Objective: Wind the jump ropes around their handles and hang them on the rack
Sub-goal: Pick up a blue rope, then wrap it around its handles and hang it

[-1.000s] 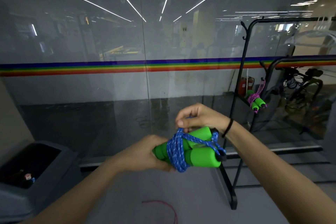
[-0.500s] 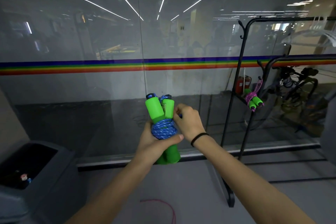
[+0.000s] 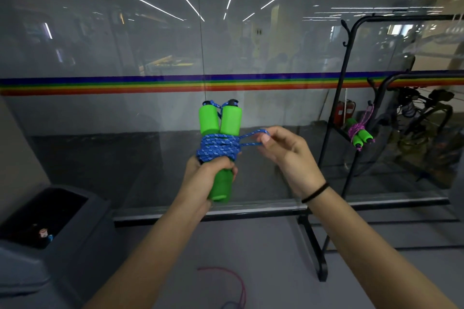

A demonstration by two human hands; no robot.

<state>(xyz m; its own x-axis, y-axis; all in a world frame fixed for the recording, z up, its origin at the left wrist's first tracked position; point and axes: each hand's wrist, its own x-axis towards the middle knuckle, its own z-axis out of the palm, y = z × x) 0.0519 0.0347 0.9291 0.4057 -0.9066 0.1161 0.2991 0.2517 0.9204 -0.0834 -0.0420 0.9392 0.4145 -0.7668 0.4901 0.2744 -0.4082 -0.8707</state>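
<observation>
**Two hands working one wound rope**

Two green handles [image 3: 220, 130] are standing upright, the left hand [image 3: 206, 178] gripping their lower ends. Blue rope [image 3: 218, 148] is sitting coiled just above that fist. The right hand [image 3: 288, 155] is pinching a rope loop beside the coil (black rack [image 3: 346, 98] to its right).

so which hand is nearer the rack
Right. The right hand pinches a loop of blue rope beside the rack; the left hand, gripping the green handles, is farther off.
</observation>
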